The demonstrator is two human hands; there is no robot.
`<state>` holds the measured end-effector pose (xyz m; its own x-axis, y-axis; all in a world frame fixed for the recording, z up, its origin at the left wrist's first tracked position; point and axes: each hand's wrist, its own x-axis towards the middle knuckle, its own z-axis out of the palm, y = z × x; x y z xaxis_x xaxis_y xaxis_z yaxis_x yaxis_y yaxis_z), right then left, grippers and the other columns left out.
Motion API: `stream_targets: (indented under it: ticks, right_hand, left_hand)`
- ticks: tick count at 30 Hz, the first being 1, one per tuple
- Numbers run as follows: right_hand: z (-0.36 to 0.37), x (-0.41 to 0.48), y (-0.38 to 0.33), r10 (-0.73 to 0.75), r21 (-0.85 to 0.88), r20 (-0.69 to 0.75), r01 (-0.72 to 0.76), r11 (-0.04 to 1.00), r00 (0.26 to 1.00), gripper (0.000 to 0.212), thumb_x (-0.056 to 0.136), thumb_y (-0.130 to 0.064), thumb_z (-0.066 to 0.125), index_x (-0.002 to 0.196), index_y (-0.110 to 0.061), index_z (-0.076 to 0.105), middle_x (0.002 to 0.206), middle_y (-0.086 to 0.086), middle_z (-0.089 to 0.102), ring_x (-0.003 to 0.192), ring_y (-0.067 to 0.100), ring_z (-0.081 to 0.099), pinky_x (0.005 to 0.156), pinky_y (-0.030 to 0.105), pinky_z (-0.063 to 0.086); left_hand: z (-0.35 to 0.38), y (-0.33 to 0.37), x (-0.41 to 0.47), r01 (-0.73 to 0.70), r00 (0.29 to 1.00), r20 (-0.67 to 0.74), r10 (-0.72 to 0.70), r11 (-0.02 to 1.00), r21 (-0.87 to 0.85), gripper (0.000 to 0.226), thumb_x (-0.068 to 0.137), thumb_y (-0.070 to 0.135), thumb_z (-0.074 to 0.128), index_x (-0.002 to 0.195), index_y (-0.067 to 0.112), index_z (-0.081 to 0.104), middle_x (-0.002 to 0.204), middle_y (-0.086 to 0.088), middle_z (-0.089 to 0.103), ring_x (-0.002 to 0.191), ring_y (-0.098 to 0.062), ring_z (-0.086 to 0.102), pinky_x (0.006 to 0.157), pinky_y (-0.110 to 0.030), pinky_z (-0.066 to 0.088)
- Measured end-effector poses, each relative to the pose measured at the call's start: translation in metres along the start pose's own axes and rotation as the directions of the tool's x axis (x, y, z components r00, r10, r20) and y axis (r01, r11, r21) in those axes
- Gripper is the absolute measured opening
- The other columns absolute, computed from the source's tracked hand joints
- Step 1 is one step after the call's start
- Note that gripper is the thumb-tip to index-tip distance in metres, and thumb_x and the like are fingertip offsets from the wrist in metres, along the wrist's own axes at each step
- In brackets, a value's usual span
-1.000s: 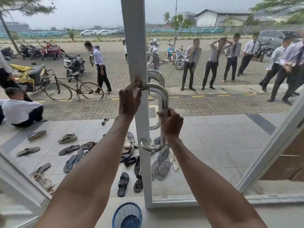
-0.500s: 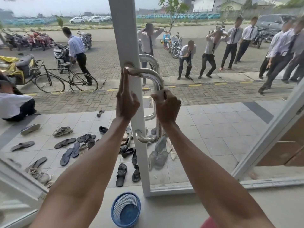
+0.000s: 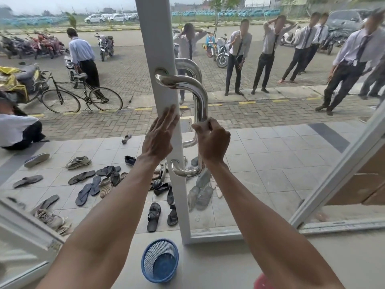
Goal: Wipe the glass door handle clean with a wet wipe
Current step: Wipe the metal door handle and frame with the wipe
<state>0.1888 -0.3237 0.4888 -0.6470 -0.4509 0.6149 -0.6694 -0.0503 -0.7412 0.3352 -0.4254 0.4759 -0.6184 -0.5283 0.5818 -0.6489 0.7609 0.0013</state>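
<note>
My worry from here is the door itself: my right hand pulls on the vertical bar of the steel door handle, and if my left hand slips off the white door frame, the leaf could swing and break the stroke. The other risk is a wipe that bunches up or drops out of my grip (I cannot actually make out a wet wipe in this view; if it is there, it is hidden inside the right fist).

My right fingers are curled tight around the bar, about midway down its length. My left fingers are spread flat and straight, holding nothing, pressed against the frame just beside the handle. The handle stays mounted on the frame, its upper bend and lower bend both uncovered.
</note>
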Motion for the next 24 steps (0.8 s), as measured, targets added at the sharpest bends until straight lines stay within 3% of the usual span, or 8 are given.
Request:
stream_targets:
  ticks: [6,10,14,16,19,22,24]
  right_hand:
    - [0.011,-0.020,0.022,0.037,0.033,0.024,-0.037,0.999,0.999,0.028,0.081,-0.036,0.079,0.087,-0.009,0.073,0.068,0.001,0.074,0.056,0.015,0.064,0.055,0.019,0.041]
    - [0.018,-0.052,0.049,0.122,-0.026,0.071,-0.120,0.992,0.990,0.018,0.081,-0.025,0.080,0.078,-0.009,0.072,0.063,0.004,0.072,0.051,0.019,0.062,0.055,0.014,0.031]
    - [0.016,-0.051,0.055,0.159,-0.078,0.153,-0.148,0.986,0.975,0.020,0.078,-0.028,0.079,0.076,-0.010,0.072,0.066,0.004,0.073,0.057,0.021,0.065,0.057,0.022,0.043]
    - [0.012,-0.041,0.044,0.126,-0.048,0.139,-0.120,0.992,0.982,0.021,0.078,-0.031,0.080,0.075,-0.013,0.070,0.064,0.000,0.072,0.053,0.013,0.060,0.055,0.021,0.043]
    - [0.012,-0.023,0.030,0.069,0.004,0.051,-0.069,0.998,0.996,0.023,0.081,-0.034,0.080,0.082,-0.012,0.073,0.064,-0.004,0.072,0.051,0.005,0.056,0.051,0.002,0.034]
    - [0.017,-0.027,0.035,0.031,-0.006,0.033,-0.031,1.000,0.999,0.037,0.081,-0.046,0.077,0.093,-0.011,0.074,0.068,-0.001,0.073,0.055,0.011,0.063,0.054,0.010,0.039]
    - [0.020,-0.040,0.047,0.047,-0.015,0.022,-0.047,0.999,0.999,0.037,0.081,-0.045,0.078,0.092,-0.009,0.074,0.066,0.001,0.073,0.053,0.013,0.061,0.053,0.012,0.033]
  left_hand:
    - [0.004,-0.001,-0.004,0.024,1.000,0.010,-0.024,1.000,-0.017,0.093,0.076,-0.018,0.056,0.157,0.012,0.022,0.167,0.000,0.003,0.153,-0.016,0.001,0.124,-0.038,0.016]
    - [0.010,0.003,-0.008,0.064,0.998,-0.006,-0.064,0.997,-0.053,0.097,0.074,-0.021,0.049,0.158,0.015,0.018,0.167,0.004,0.000,0.153,-0.015,-0.001,0.124,-0.038,0.015]
    - [0.013,0.006,-0.009,0.082,0.996,-0.014,-0.083,0.995,-0.064,0.098,0.073,-0.020,0.051,0.158,0.014,0.017,0.167,0.004,0.000,0.153,-0.016,-0.001,0.123,-0.041,0.019]
    - [0.014,0.006,-0.009,0.081,0.996,-0.014,-0.083,0.994,-0.071,0.098,0.073,-0.021,0.051,0.158,0.015,0.017,0.167,0.004,0.000,0.153,-0.016,0.000,0.123,-0.042,0.021]
    - [0.015,0.005,-0.010,0.073,0.997,-0.024,-0.075,0.994,-0.075,0.097,0.074,-0.021,0.051,0.158,0.015,0.017,0.167,0.003,0.001,0.153,-0.016,0.001,0.123,-0.042,0.020]
    - [0.018,0.004,-0.010,0.077,0.996,-0.038,-0.081,0.993,-0.091,0.095,0.075,-0.019,0.050,0.158,0.015,0.019,0.167,0.004,0.002,0.153,-0.015,0.001,0.123,-0.040,0.018]
    - [0.019,0.005,-0.010,0.084,0.994,-0.055,-0.089,0.992,-0.099,0.094,0.075,-0.019,0.050,0.157,0.015,0.020,0.167,0.004,0.003,0.153,-0.015,0.002,0.123,-0.040,0.019]
